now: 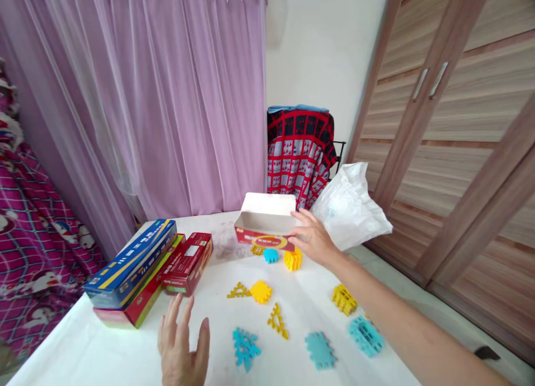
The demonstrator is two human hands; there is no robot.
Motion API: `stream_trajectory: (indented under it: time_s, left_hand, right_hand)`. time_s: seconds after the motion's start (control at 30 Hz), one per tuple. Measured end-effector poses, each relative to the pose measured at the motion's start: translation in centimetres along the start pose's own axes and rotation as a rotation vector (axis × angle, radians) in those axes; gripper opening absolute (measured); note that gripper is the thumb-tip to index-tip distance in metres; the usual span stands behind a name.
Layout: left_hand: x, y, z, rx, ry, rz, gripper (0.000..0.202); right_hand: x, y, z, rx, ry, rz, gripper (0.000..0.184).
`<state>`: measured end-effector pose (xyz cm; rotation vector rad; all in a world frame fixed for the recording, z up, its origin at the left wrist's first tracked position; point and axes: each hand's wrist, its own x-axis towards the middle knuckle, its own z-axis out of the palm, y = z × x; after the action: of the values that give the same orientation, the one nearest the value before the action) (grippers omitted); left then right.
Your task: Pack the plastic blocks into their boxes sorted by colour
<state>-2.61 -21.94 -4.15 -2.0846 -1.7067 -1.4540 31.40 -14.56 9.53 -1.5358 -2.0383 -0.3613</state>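
My right hand (313, 238) grips the right end of an open red cardboard box (256, 237) at the back of the table, its white flap raised. My left hand (180, 347) hovers over the front of the table, fingers spread, holding nothing. Plastic interlocking pieces lie between the hands and around them: a blue triangle stack (246, 347), a yellow triangle (277, 321), another yellow triangle (239, 291) and a yellow square stack (261, 292). Close to the box's front are a blue piece (271, 255) and a yellow stack (293, 259).
Blue and red long boxes (134, 263) are stacked at the left beside a smaller red box (190, 266). Under my right forearm's side lie a yellow stack (344, 299) and blue pieces (321, 350). A white plastic bag (351, 210) stands at the back right.
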Motion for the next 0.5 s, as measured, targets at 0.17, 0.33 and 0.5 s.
stream_trajectory:
  time_s: [0.17,0.33,0.5]
  left_hand:
    - [0.0,2.4,-7.3,-0.432,-0.011,-0.495,0.069]
    - [-0.8,1.6,-13.1,-0.610,-0.158,-0.886,0.073]
    - [-2.5,2.7,-14.8,-0.574,-0.168,-0.927,0.092]
  right_hand:
    - [-7.6,-7.6,-0.8,0.260,0.011,-0.190,0.013]
    - [-10.0,-13.6,0.7,0.306,-0.108,-0.412,0.011]
    - [-8.4,-15.3,2.3,0.268,-0.215,-0.462,0.012]
